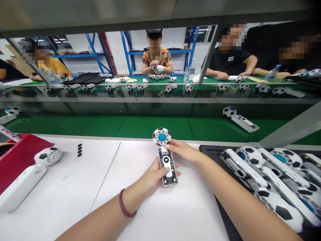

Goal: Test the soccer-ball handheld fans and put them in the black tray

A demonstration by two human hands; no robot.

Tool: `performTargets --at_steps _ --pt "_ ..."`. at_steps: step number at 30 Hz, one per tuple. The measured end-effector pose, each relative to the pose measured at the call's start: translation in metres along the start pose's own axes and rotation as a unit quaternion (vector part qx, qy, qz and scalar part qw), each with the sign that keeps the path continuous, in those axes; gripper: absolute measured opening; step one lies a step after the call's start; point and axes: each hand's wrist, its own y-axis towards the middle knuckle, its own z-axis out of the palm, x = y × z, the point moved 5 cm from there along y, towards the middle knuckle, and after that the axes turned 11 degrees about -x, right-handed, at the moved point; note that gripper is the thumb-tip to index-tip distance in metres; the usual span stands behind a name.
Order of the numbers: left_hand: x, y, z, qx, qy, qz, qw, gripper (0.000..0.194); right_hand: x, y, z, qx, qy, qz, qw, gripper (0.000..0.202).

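Gripping the handheld fan (165,157) on the white table (75,187), the left hand (152,175) clasped its handle while the right hand (182,150) pinched just beyond; it looked light, rigid, smooth, best held by the handle.

Bright, even overhead light — edges bowed, corners dim
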Motion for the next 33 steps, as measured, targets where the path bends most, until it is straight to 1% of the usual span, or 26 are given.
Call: performTargets --at_steps 4,9,13,17,20,26,29,33 --pt "0.0016 0.0013 -0.0008 0.003 0.007 -0.002 1.0 0.055 0.0027 -0.0026 0.0029 0.015 0.006 0.006 1.0 0.033" --pt "0.0011 0.0011 0.0003 -0.001 0.002 0.0 1.0 0.055 -0.0003 -0.0053 0.0048 0.027 0.011 0.031 0.999 0.034" --pt "0.0013 0.0003 0.0011 -0.001 0.009 0.002 1.0 0.056 -0.0021 -0.0069 0.0043 0.032 -0.02 0.051 0.998 0.035" --pt "0.0012 0.0009 0.0009 -0.002 0.008 0.005 1.0 0.054 0.0002 -0.0076 0.0042 0.035 -0.039 0.051 0.997 0.036" --pt "0.001 0.0016 0.0011 -0.003 0.004 0.002 1.0 0.051 0.0008 -0.0077 0.0054 0.041 -0.026 0.056 0.997 0.035" --pt "0.0011 0.0011 0.0013 -0.003 -0.002 0.0 1.0 0.049 -0.0017 -0.007 0.0056 0.033 -0.008 0.054 0.998 0.036" --pt "0.0012 0.0014 0.0011 -0.002 -0.002 0.0 1.0 0.049 -0.004 -0.0072 0.007 0.044 0.007 0.066 0.997 0.037" --pt "0.0009 0.0021 0.0008 -0.001 0.002 -0.003 1.0 0.05 -0.0037 -0.007 0.0073 0.042 0.003 0.068 0.997 0.036"
